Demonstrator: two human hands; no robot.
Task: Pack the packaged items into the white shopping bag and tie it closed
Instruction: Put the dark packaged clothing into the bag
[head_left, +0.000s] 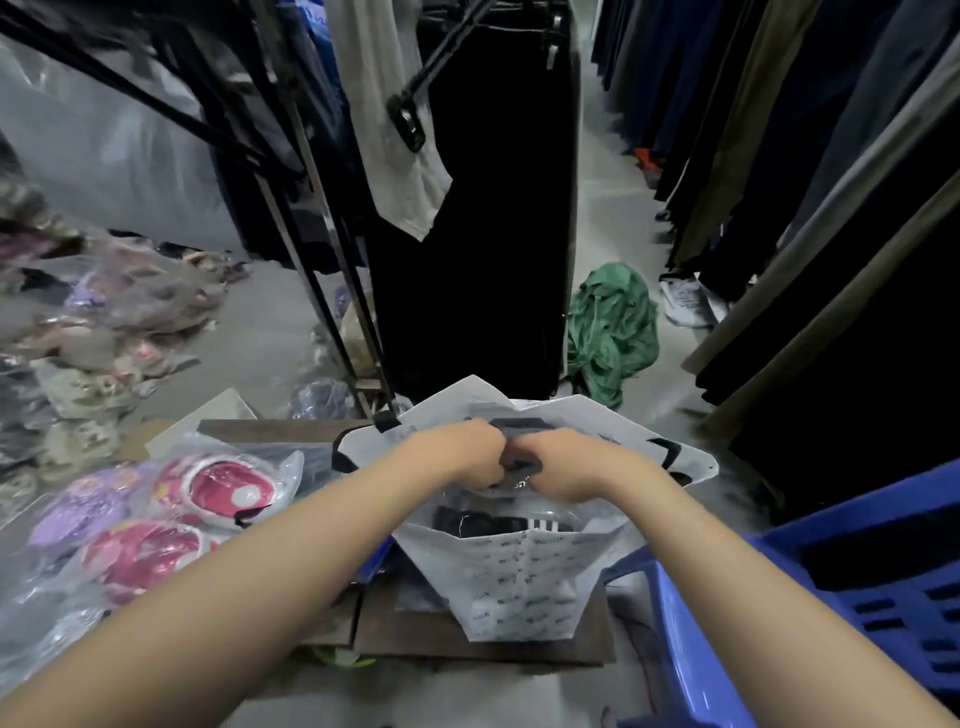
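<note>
Our left hand (462, 449) and right hand (558, 462) close together on the black handles (517, 470) above the white shopping bag (519, 577), which stands open on a low wooden table (467, 644) with dark packaged items (498, 522) inside, beside more packaged goods (208, 499).

**Dim, flat light; blurry, warped edges**

Soft overhead light, no hard shadows. Dark clothes (467, 234) crush to solid black, no detail. Glare on clear wrap over pink packs (228, 488). Left pile (78, 322) and top-left rack smeared by motion blur. Wide-angle bends hanging trousers (810, 171) diagonally at right. Forearms sharp enough; hands slightly soft.
</note>
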